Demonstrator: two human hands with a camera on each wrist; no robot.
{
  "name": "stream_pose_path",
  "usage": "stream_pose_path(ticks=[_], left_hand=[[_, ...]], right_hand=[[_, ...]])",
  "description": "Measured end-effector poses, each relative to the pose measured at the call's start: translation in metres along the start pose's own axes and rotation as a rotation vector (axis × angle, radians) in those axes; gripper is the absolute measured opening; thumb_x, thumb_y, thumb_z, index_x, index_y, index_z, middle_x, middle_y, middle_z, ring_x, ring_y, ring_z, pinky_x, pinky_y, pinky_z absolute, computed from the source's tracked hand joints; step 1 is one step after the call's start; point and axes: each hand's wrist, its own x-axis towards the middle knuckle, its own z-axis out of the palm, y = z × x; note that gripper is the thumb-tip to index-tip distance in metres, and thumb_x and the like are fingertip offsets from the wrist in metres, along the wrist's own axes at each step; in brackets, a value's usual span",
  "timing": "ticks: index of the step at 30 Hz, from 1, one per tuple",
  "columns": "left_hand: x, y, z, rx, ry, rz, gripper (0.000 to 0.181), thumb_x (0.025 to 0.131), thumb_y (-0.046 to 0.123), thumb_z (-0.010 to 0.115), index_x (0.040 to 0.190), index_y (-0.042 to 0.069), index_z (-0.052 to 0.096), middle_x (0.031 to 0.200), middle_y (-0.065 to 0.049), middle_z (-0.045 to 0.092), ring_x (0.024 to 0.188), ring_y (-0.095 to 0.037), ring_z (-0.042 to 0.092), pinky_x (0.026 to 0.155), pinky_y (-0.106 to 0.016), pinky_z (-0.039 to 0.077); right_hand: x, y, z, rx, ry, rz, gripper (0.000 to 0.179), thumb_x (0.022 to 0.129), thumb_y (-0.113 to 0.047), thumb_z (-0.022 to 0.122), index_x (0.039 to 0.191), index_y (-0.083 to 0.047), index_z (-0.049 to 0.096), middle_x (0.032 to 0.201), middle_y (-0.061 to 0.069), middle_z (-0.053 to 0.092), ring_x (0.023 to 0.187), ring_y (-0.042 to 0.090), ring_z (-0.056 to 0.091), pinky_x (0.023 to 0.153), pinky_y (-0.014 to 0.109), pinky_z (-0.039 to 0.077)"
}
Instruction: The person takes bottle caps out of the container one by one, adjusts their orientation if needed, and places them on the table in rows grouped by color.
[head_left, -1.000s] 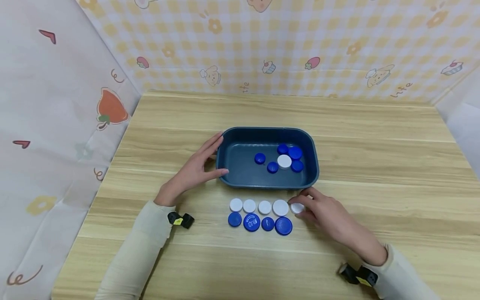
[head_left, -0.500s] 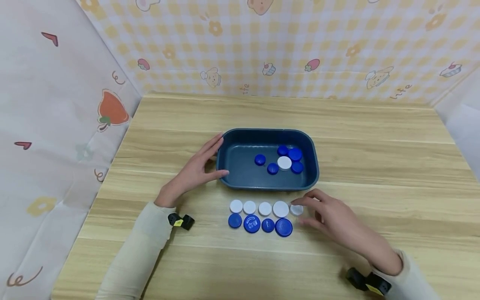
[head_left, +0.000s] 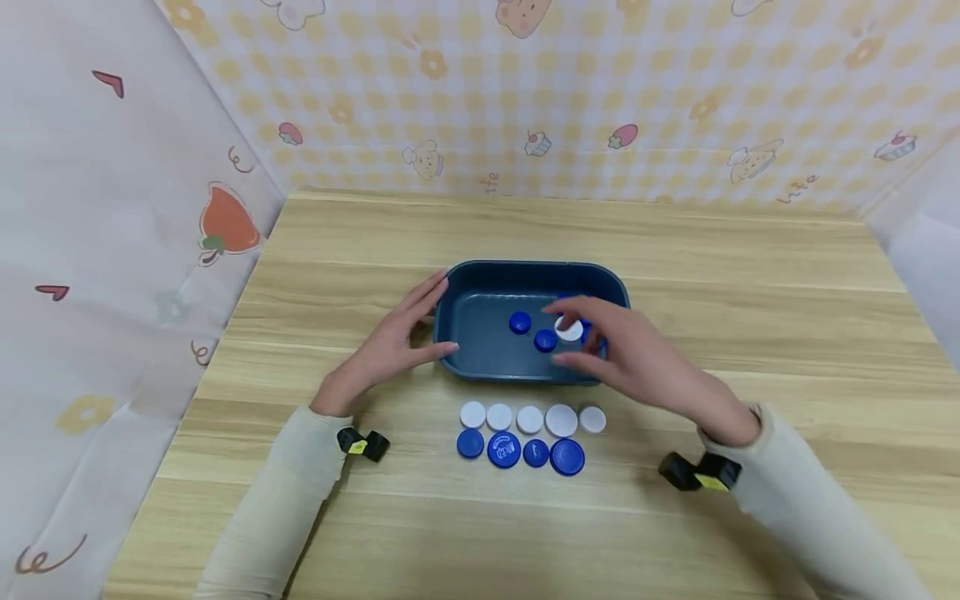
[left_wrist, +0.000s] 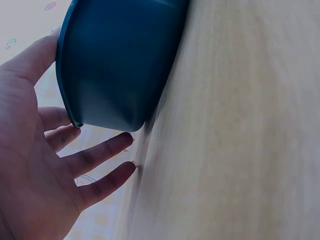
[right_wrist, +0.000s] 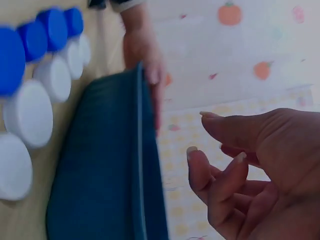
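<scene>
My left hand (head_left: 386,342) rests against the left end of a dark blue plastic tray (head_left: 480,377), thumb and fingertips at its rim with fingers spread. Over the tray's right half is my right hand (head_left: 626,346), thumb and fingers parted with nothing between them. Below it in the tray lie a white bottle cap (head_left: 572,332) and several blue caps, such as one blue cap (head_left: 545,340) and another blue cap (head_left: 520,322); the hand partly covers some of them. In the right wrist view the right hand (right_wrist: 260,170) hangs beyond the tray wall (right_wrist: 100,165), fingers loosely bent.
In front of the tray, on the wooden table (head_left: 360,533), a row of white caps (head_left: 561,421) lies above a row of blue caps (head_left: 504,449). A patterned cloth (head_left: 480,100) covers the wall behind, and a white cloth (head_left: 97,217) hangs at the left.
My right hand has let go of the rightmost white cap at the end of the white row and moved up and left over the tray. The left hand has stayed at the tray.
</scene>
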Motion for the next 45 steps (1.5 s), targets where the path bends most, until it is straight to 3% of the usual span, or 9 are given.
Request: stream_pose_path(ticks=[7, 16, 23, 45], left_hand=[[-0.001, 0.000, 0.001, -0.014, 0.003, 0.008, 0.086, 0.088, 0.039, 0.069, 0.154, 0.017, 0.019, 0.160, 0.004, 0.007, 0.141, -0.024, 0.023, 0.108, -0.049, 0.030], [-0.001, 0.000, 0.001, -0.016, 0.002, 0.000, 0.086, 0.088, 0.042, 0.068, 0.154, 0.017, 0.019, 0.160, 0.007, 0.007, 0.142, -0.021, 0.020, 0.108, -0.048, 0.031], [-0.001, -0.001, 0.000, -0.020, 0.002, 0.006, 0.085, 0.088, 0.039, 0.068, 0.154, 0.016, 0.019, 0.160, 0.005, 0.007, 0.141, -0.022, 0.024, 0.108, -0.047, 0.031], [-0.002, -0.001, 0.000, -0.014, 0.001, 0.003, 0.086, 0.087, 0.049, 0.065, 0.154, 0.019, 0.019, 0.160, 0.007, 0.007, 0.141, -0.021, 0.023, 0.108, -0.048, 0.030]], right_hand=[[0.044, 0.027, 0.016, -0.001, -0.113, 0.096, 0.051, 0.085, -0.018, 0.074, 0.129, -0.005, 0.053, 0.109, 0.012, 0.063, 0.072, 0.013, 0.060, 0.064, 0.030, 0.052], [0.071, 0.043, 0.037, -0.106, -0.248, 0.214, 0.052, 0.084, -0.018, 0.075, 0.130, -0.009, 0.052, 0.107, 0.012, 0.062, 0.084, 0.021, 0.058, 0.070, 0.035, 0.051], [0.077, 0.045, 0.048, -0.163, -0.244, 0.230, 0.051, 0.083, -0.016, 0.077, 0.129, -0.011, 0.053, 0.107, 0.012, 0.059, 0.089, 0.025, 0.058, 0.071, 0.040, 0.052], [0.081, 0.051, 0.053, -0.140, -0.241, 0.194, 0.031, 0.083, -0.016, 0.077, 0.111, -0.008, 0.067, 0.103, 0.011, 0.061, 0.093, 0.024, 0.056, 0.083, 0.041, 0.050]])
